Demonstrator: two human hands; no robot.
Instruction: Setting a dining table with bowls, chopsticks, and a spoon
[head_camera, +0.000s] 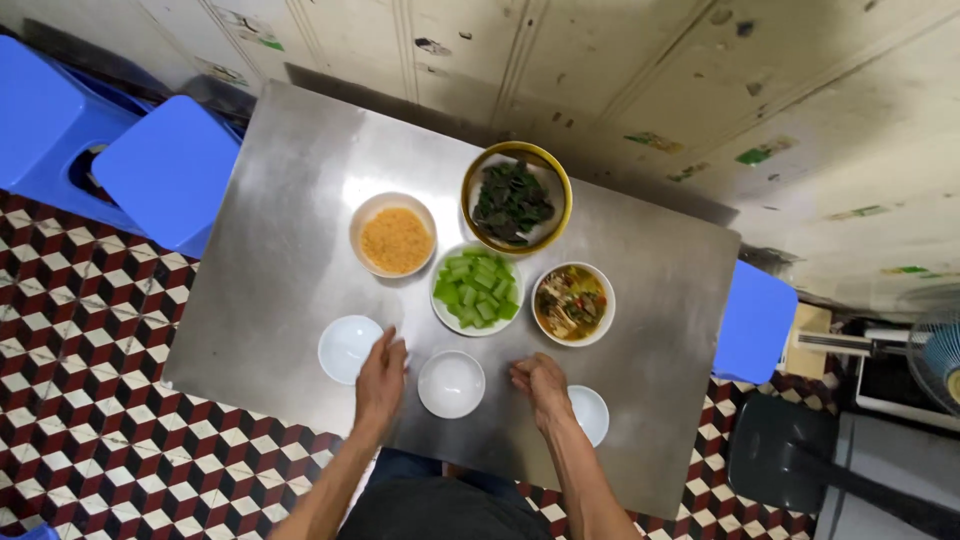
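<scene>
A person stands at the near edge of a square steel table (270, 290), both forearms stretched out over it. The left hand (382, 378) lies flat and open on the metal, fingers loosely spread, its edge touching the rim of an empty white bowl on the left (349, 348). The right hand (541, 383) rests palm down with the fingers curled under, gripping nothing, and it covers part of a small white bowl on the right (592, 412), which looks empty where it shows. Between the two hands sits a third white bowl (451, 384), also empty, close to both but touched by neither. Farther across the table the filled dishes stand in a tight cluster. A cream bowl (394, 234) holds a mound of fine orange crumbs. Just right of it and nearer, a white bowl (478, 288) is heaped with pale green vegetable chunks. To the right of that, another white bowl (572, 303) carries a brownish stew with bits of red and green. At the far side a yellow-rimmed bowl (516, 197) holds dark leafy greens. Blue plastic stools (170, 170) stand off the table's far left corner, and another blue stool (755, 322) stands at its right side, all on a red, black and white tiled floor (80, 400).
</scene>
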